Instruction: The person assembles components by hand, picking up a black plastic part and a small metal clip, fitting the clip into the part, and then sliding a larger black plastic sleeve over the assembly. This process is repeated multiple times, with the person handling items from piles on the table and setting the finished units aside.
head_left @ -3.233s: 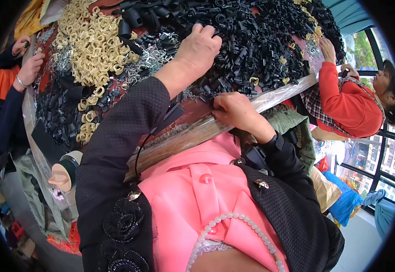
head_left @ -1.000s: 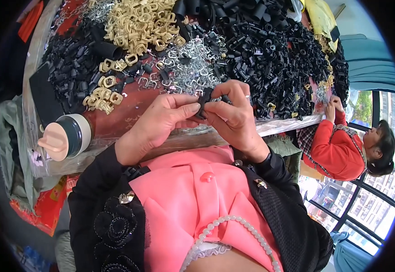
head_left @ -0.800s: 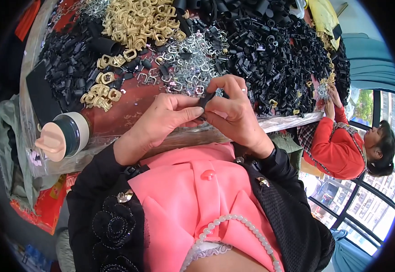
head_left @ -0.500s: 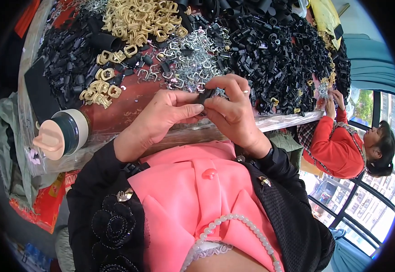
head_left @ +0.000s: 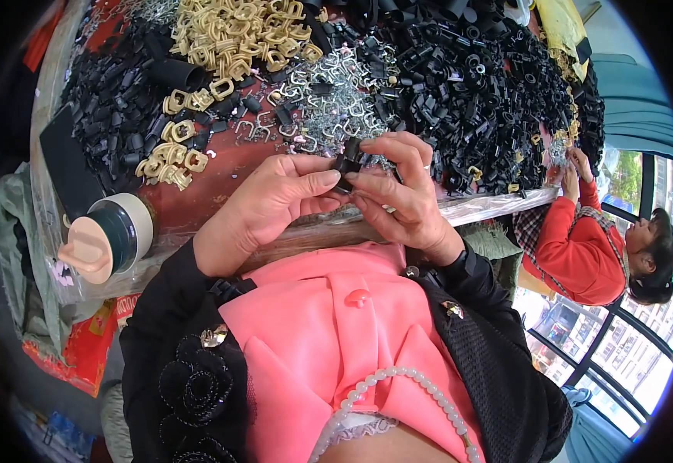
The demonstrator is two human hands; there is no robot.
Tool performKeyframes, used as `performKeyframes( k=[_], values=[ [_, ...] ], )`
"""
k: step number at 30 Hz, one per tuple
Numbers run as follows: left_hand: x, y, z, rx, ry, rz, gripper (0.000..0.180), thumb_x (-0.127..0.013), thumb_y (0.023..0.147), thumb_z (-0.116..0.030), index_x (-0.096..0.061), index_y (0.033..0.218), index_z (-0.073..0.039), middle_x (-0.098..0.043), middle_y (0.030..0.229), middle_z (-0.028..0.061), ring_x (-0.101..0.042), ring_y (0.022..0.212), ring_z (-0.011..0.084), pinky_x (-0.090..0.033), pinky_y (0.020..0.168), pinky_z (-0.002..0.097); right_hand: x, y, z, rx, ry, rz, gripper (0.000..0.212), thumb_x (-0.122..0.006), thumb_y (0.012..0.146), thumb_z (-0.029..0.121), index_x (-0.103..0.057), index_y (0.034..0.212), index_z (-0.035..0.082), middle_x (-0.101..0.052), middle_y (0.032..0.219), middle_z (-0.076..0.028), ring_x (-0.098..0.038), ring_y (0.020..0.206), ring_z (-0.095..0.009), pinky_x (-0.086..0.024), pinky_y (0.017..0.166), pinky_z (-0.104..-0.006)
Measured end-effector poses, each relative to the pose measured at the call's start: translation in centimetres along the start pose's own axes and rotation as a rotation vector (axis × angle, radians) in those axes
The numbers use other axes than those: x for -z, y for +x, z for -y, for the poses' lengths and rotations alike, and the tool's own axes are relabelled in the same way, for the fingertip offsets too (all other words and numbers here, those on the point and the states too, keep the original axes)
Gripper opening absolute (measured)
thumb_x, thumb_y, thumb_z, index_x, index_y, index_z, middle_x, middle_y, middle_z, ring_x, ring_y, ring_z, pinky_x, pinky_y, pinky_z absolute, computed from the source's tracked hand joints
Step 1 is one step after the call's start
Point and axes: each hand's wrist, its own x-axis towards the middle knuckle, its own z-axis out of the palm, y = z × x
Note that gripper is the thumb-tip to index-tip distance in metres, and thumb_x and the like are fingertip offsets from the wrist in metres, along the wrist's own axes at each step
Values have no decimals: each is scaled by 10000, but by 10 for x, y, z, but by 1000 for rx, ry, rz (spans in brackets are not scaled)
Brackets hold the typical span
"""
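Note:
A small black plastic part is pinched between my two hands, above the near edge of the table. My left hand grips it between thumb and fingers from the left. On its other side, my right hand holds it with thumb and fingertips. Its exact kind cannot be made out, as the fingers cover much of it. Just beyond the hands lies a heap of silvery U-shaped metal pieces mixed with tiny metal bits.
Black plastic parts are piled right of centre, more black pieces at left. Tan plastic loops form a heap at the back. A lidded cup stands at the left near edge. A person in red works at far right.
The fingers of my right hand have opened out a little and more of the black part shows. My left hand keeps its pinch. The view has shifted slightly.

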Motion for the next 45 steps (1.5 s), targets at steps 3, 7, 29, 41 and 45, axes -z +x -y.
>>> performKeyframes(
  k=[3,7,29,41,45],
  values=[
    [3,1,1,22,-12,8,234,-548,810,-94,-537,1019,12,-584,925,72,-585,795,144,-488,717,242,3,-1,-2,12,-7,57,288,-663,584,91,-615,868,83,-452,1102,-130,-391,996,-307,-327,847,-398],
    [4,2,1,39,5,12,253,-534,818,-94,-513,1049,9,-577,958,90,-587,811,166,-498,721,266,3,-1,-3,23,39,80,297,-671,577,120,-615,867,86,-452,1102,-135,-381,998,-315,-330,841,-404],
    [25,-35,0,-36,-14,-19,276,-481,850,-113,-466,1086,28,-555,1017,151,-581,841,163,-490,745,249,-12,10,-24,-109,-279,141,197,-599,686,98,-572,880,76,-515,881,-51,-467,841,-225,-342,708,-325],
    [23,-36,2,-125,-28,-119,263,-476,851,-103,-470,1081,25,-565,996,142,-578,850,161,-490,744,245,-18,19,-33,-242,-132,111,74,-576,749,91,-529,786,47,-494,705,-51,-496,614,-180,-366,542,-259],
    [17,-29,2,-170,-33,-102,257,-483,850,-111,-476,1071,21,-566,994,136,-580,846,160,-490,737,242,-11,20,-27,-568,364,48,75,-556,797,91,-526,793,22,-524,683,-26,-485,553,-104,-361,482,-207]
  ],
)
